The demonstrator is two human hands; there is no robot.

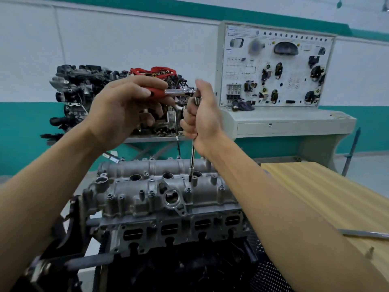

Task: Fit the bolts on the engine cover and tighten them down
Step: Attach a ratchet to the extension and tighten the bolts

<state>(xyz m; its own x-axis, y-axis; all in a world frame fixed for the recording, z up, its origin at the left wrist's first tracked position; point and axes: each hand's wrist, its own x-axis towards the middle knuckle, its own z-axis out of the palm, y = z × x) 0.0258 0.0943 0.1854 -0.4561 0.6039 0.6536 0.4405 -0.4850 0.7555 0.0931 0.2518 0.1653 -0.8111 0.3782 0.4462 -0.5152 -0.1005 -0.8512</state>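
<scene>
The grey aluminium engine cover sits on the engine block in front of me, with several bolts standing along its edges. A ratchet wrench with a red handle is held level above it; my left hand grips that handle. A long chrome extension bar runs straight down from the ratchet head to a bolt near the cover's middle right. My right hand is wrapped around the top of the bar, just below the ratchet head.
A wooden table stands to the right, with a metal bar and a loose bolt on it. Behind are another engine on a stand and a white training panel on a console.
</scene>
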